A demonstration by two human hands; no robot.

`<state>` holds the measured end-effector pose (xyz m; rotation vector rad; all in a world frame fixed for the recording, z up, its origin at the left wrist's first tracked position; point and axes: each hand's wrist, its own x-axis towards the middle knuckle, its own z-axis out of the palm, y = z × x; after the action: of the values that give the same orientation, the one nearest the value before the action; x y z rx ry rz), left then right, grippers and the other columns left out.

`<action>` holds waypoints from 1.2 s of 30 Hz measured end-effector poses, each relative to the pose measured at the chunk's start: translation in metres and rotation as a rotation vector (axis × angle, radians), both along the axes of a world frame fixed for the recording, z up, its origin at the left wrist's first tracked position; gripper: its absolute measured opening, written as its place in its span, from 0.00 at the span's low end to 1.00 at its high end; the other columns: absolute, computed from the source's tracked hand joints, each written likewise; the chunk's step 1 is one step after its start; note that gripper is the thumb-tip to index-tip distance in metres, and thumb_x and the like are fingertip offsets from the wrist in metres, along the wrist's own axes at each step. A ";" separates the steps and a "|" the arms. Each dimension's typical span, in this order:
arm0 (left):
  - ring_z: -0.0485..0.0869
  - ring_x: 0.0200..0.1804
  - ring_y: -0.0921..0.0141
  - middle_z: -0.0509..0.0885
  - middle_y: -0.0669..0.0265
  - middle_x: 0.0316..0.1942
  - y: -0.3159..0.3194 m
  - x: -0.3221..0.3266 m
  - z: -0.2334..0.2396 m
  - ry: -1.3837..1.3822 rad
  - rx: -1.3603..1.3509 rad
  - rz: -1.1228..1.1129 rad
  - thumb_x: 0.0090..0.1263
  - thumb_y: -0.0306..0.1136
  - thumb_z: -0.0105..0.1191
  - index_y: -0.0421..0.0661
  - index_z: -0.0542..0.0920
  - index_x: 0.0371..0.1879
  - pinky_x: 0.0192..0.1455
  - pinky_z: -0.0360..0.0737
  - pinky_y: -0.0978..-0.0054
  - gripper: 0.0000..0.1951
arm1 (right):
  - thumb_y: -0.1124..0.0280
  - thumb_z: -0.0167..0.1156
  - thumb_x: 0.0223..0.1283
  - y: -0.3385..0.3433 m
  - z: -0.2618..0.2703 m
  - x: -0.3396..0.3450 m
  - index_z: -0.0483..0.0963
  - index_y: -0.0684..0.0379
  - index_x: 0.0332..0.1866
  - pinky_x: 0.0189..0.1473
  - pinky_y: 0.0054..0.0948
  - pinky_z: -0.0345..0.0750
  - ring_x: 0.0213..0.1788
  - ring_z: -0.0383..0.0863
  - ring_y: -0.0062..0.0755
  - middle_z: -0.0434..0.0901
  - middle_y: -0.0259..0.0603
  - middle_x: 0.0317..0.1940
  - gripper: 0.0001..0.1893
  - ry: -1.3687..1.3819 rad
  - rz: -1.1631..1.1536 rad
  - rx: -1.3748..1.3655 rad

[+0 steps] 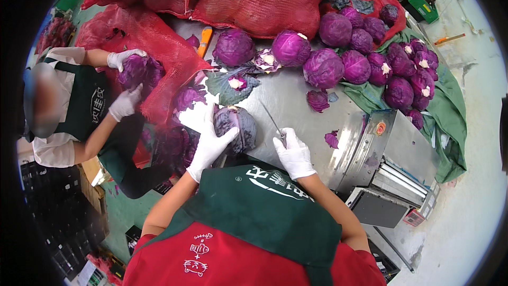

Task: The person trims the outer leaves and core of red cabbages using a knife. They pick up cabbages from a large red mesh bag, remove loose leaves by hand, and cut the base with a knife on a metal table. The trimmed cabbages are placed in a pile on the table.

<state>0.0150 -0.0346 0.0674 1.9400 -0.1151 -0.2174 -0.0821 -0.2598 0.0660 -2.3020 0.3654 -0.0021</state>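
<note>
My left hand (pixel 211 139), in a white glove, rests against the left side of a dark red cabbage (pixel 243 127), its thumb across the front. This head still wears dull outer leaves, and its pale stem end faces away from me. In my right hand (pixel 294 154), also gloved, is a knife (pixel 270 114) with a thin blade pointing up and left, apart from the cabbage. Just beyond lies a loose outer leaf (pixel 216 86) with a cut stem piece (pixel 237 83) on it. Trimmed red cabbages (pixel 323 68) sit behind, on the steel table (pixel 293 101).
At left, a co-worker's gloved hands (pixel 126 103) hold another cabbage (pixel 139 72). Full red mesh sacks (pixel 262 0) line the back. An orange-handled tool (pixel 204 41) lies near them. A steel machine (pixel 391 147) stands right, beside green cloth (pixel 446 99) under several cabbages.
</note>
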 end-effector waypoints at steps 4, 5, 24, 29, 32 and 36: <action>0.63 0.77 0.48 0.62 0.41 0.74 -0.001 -0.007 0.011 -0.078 0.223 -0.182 0.48 0.42 0.79 0.37 0.62 0.75 0.77 0.65 0.57 0.55 | 0.60 0.61 0.69 -0.001 -0.029 0.016 0.70 0.52 0.42 0.29 0.42 0.84 0.27 0.87 0.45 0.83 0.42 0.26 0.10 -0.150 0.199 -0.255; 0.61 0.78 0.46 0.62 0.39 0.74 -0.002 -0.009 0.014 -0.193 0.384 -0.281 0.46 0.42 0.80 0.38 0.61 0.76 0.77 0.65 0.55 0.57 | 0.61 0.61 0.69 0.000 -0.034 0.015 0.71 0.53 0.42 0.28 0.42 0.83 0.27 0.87 0.45 0.84 0.42 0.26 0.09 -0.115 0.218 -0.292; 0.67 0.69 0.43 0.68 0.37 0.66 -0.040 -0.015 0.007 -0.191 0.547 -0.099 0.47 0.50 0.78 0.38 0.57 0.77 0.72 0.68 0.49 0.59 | 0.63 0.59 0.68 0.003 -0.048 0.016 0.68 0.53 0.41 0.25 0.43 0.82 0.24 0.85 0.47 0.82 0.44 0.27 0.08 -0.053 0.328 -0.434; 0.67 0.70 0.44 0.68 0.38 0.66 -0.048 -0.016 0.006 -0.227 0.573 -0.067 0.47 0.50 0.78 0.38 0.58 0.77 0.73 0.66 0.49 0.59 | 0.63 0.58 0.67 0.001 -0.072 0.026 0.68 0.53 0.40 0.24 0.45 0.82 0.23 0.85 0.47 0.81 0.44 0.26 0.08 -0.063 0.290 -0.479; 0.65 0.71 0.43 0.67 0.38 0.67 -0.052 -0.018 0.008 -0.229 0.594 -0.053 0.47 0.50 0.78 0.38 0.59 0.77 0.73 0.65 0.49 0.59 | 0.63 0.59 0.67 0.002 -0.064 0.024 0.68 0.53 0.41 0.23 0.45 0.82 0.23 0.86 0.48 0.82 0.44 0.25 0.09 0.006 0.290 -0.526; 0.64 0.72 0.42 0.66 0.39 0.68 -0.064 -0.023 0.009 -0.222 0.670 -0.084 0.45 0.52 0.79 0.41 0.60 0.77 0.74 0.64 0.45 0.60 | 0.61 0.61 0.65 -0.006 -0.060 0.011 0.68 0.54 0.43 0.24 0.44 0.83 0.23 0.86 0.48 0.82 0.44 0.26 0.11 0.131 0.284 -0.507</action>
<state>-0.0082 -0.0988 0.0759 2.6278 -0.3000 -0.0983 -0.0706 -0.2659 0.0062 -2.8476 0.1042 0.2223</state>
